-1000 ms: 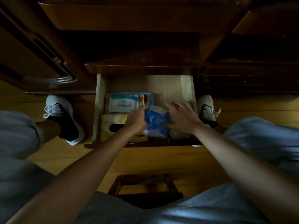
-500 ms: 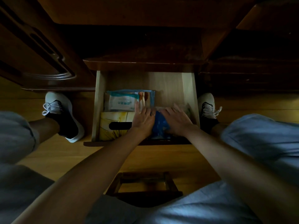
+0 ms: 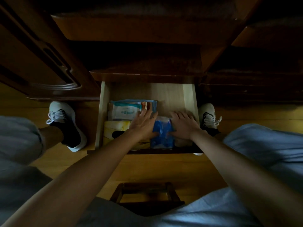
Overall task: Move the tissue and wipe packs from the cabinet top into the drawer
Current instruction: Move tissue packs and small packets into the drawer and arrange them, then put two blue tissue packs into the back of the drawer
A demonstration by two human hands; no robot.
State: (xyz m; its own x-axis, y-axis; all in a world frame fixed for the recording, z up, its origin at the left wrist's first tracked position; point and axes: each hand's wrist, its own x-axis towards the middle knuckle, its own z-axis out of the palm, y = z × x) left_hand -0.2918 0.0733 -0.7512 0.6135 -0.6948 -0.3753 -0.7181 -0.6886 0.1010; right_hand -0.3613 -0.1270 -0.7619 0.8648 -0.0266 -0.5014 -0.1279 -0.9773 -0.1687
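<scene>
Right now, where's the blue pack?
In the head view, the blue pack lies in the open drawer, front right, between both hands, right of the yellow tissue pack.

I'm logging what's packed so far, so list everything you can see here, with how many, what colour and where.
drawer: 1, pale wood, pulled open below the dark cabinet
blue pack: 1, blue, drawer front, between the hands
white wipe pack: 1, white and teal, drawer back left
yellow pack: 1, yellow, drawer front left
stool: 1, dark wood, on the floor
shoes: 2, white and black, either side of drawer
left hand: flat, open
right hand: flat, open
</scene>
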